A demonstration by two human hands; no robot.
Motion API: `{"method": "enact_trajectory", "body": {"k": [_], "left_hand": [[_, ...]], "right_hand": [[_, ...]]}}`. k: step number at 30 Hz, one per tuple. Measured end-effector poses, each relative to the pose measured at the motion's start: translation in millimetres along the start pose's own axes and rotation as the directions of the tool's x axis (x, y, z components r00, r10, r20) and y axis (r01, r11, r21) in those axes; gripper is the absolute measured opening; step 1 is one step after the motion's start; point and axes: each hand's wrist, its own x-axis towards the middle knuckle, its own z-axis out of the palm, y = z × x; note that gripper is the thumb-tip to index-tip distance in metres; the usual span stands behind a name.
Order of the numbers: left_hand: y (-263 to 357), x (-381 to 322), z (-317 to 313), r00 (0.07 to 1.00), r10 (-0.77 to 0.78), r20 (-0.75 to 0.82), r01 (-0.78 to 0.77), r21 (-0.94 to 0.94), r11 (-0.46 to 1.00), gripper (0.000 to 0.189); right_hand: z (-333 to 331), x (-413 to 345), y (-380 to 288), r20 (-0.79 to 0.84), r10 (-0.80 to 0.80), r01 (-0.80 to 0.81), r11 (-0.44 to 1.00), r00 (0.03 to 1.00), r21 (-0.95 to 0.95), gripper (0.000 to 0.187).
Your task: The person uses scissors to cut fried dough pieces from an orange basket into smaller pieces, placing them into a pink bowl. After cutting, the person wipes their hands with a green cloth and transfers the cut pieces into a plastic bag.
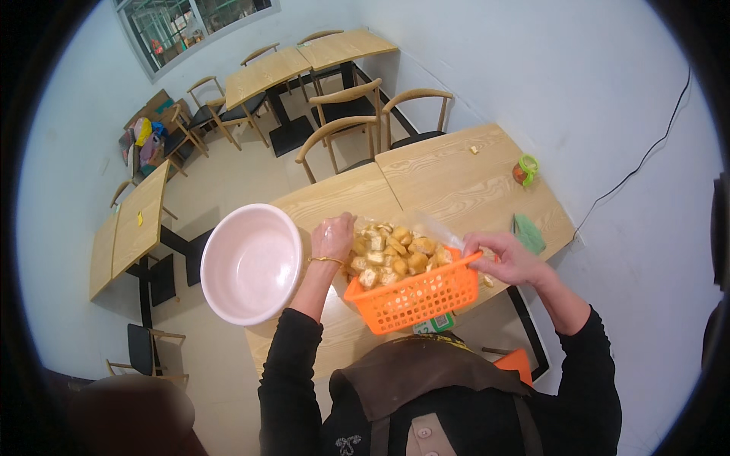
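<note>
An orange perforated plastic basket (pixel 419 302) is tilted over the wooden table in front of me. Golden fried tofu pieces (pixel 393 256) fill a clear plastic bag (pixel 436 225) that lies in and over it. My left hand (pixel 332 236), with a bracelet at the wrist, is closed at the bag's left edge. On the other side, my right hand (pixel 502 256) pinches the basket's right rim together with the bag. A pale pink plastic basin (pixel 251 265), with nothing seen inside, stands to the left of my left hand.
On the wooden table (pixel 445 176) are a jar with a green lid (pixel 526 170), a green cloth or bag (pixel 529 233) and a small tofu piece (pixel 473 150). Chairs (pixel 345 94) stand behind it. An orange stool (pixel 515 365) is partly visible near my right side.
</note>
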Motion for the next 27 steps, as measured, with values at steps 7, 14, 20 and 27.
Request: {"method": "enact_trajectory", "body": {"k": [7,14,20,27], "left_hand": [[0.2,6.3,-2.5,1.0,-0.015,-0.003,0.015,0.001,1.0,0.03],[-12.2,-7.6,-13.8,0.995,-0.007,0.101,0.0,0.065,0.998,0.03],[-44.3,-53.9,-28.4,0.997,-0.017,0.082,-0.014,0.367,0.93,0.029],[-54.1,-105.9,-47.3,0.811,-0.361,0.461,0.346,0.12,0.931,0.012]], "right_hand": [[-22.5,14.4,-12.0,0.039,0.024,-0.025,1.0,0.999,0.018,0.01],[-28.1,17.8,3.7,0.03,0.037,-0.041,0.99,0.999,0.136,0.006],[-25.3,13.1,14.8,0.055,0.08,-0.093,0.944,0.995,0.316,0.005],[-20.7,9.6,9.3,0.07,0.15,-0.165,0.927,0.986,0.338,0.008]]}}
